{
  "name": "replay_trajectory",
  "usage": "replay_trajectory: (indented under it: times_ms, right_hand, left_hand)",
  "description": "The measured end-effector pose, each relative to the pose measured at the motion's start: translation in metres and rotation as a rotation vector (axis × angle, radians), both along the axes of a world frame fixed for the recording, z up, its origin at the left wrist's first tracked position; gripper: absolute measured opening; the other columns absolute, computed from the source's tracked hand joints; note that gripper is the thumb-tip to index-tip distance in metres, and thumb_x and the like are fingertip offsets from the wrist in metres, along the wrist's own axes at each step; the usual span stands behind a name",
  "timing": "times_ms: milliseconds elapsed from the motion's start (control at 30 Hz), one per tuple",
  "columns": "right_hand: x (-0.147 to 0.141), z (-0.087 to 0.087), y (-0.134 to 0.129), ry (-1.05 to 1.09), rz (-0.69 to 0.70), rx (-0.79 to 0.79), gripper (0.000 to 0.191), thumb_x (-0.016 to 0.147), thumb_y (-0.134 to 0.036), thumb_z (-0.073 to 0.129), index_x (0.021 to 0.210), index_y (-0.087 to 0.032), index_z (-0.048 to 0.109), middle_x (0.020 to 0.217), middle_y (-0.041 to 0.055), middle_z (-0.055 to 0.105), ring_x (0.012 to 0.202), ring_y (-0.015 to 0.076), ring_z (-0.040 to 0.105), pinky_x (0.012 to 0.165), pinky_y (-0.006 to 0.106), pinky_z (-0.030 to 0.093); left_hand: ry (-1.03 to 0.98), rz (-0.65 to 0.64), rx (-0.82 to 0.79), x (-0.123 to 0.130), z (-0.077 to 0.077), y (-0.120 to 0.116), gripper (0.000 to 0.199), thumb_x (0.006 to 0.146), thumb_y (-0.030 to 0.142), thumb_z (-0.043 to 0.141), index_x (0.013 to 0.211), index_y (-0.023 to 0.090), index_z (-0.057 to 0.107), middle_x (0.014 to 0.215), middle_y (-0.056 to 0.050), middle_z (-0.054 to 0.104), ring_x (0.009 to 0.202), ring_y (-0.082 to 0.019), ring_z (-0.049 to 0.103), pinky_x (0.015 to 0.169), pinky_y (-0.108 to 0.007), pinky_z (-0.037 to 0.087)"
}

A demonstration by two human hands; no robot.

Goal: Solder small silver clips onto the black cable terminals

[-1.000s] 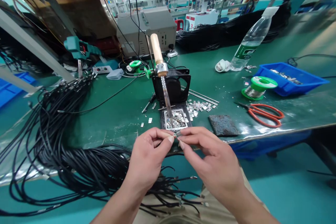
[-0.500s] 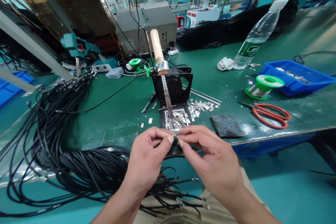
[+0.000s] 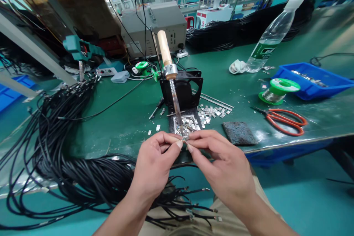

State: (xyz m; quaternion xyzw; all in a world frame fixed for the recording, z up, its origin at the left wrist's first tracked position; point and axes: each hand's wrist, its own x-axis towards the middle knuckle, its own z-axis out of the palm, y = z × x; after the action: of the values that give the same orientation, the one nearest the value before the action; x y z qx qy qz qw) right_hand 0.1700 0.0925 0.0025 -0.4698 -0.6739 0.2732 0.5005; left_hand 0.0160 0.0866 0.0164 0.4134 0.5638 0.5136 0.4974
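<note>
My left hand (image 3: 156, 166) and my right hand (image 3: 224, 166) meet at the table's front edge, both with fingers pinched. Between the fingertips is something small, too tiny to make out, right at the tip of a soldering iron (image 3: 174, 97). The iron, with a wooden handle, points down from a stand in front of a black fan (image 3: 182, 92). Small metal pieces (image 3: 208, 114) lie around and under the iron tip. A bundle of black cables (image 3: 91, 177) lies left of my left hand, its loose ends hanging below both hands.
To the right are a dark sponge pad (image 3: 239, 133), orange-handled scissors (image 3: 287, 121), a solder spool (image 3: 279, 90), a blue tray (image 3: 312, 88) and a plastic bottle (image 3: 272, 38). A grey machine (image 3: 155, 29) stands behind; a teal tool (image 3: 81, 48) is at the back left.
Both hands have shifted very slightly upward, still pinched together at the iron's tip. The objects on the table have not moved.
</note>
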Motion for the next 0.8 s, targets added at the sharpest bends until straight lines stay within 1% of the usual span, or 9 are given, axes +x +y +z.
replay_trajectory:
  times_ms: [400, 633, 800]
  right_hand:
    - [-0.0003, 0.0009, 0.0013, 0.017, 0.016, -0.023, 0.015, 0.089, -0.015, 0.067, 0.083, -0.022, 0.079, 0.097, 0.0028, 0.078, 0.086, 0.0142, 0.075, 0.080, 0.026, 0.062]
    - [-0.0003, 0.0019, 0.0024, 0.025, 0.028, -0.008, 0.015, 0.090, -0.013, 0.067, 0.084, -0.021, 0.079, 0.098, 0.0017, 0.077, 0.088, 0.0109, 0.074, 0.081, 0.021, 0.060]
    - [-0.0006, 0.0016, 0.0020, 0.026, 0.027, -0.008, 0.015, 0.090, -0.014, 0.068, 0.084, -0.021, 0.079, 0.098, 0.0014, 0.077, 0.089, 0.0107, 0.074, 0.081, 0.020, 0.059]
  left_hand:
    - [0.007, -0.006, 0.012, -0.0011, 0.0016, -0.0017, 0.014, 0.082, 0.024, 0.077, 0.073, 0.016, 0.071, 0.088, -0.005, 0.076, 0.084, -0.015, 0.070, 0.081, -0.024, 0.055]
    - [0.014, 0.001, 0.019, -0.0017, 0.0026, -0.0008, 0.013, 0.083, 0.023, 0.076, 0.072, 0.017, 0.071, 0.088, -0.004, 0.076, 0.084, -0.014, 0.070, 0.081, -0.023, 0.055]
    - [0.022, -0.004, 0.019, -0.0024, 0.0020, -0.0013, 0.013, 0.083, 0.022, 0.076, 0.073, 0.016, 0.071, 0.088, -0.005, 0.076, 0.083, -0.014, 0.070, 0.079, -0.023, 0.055]
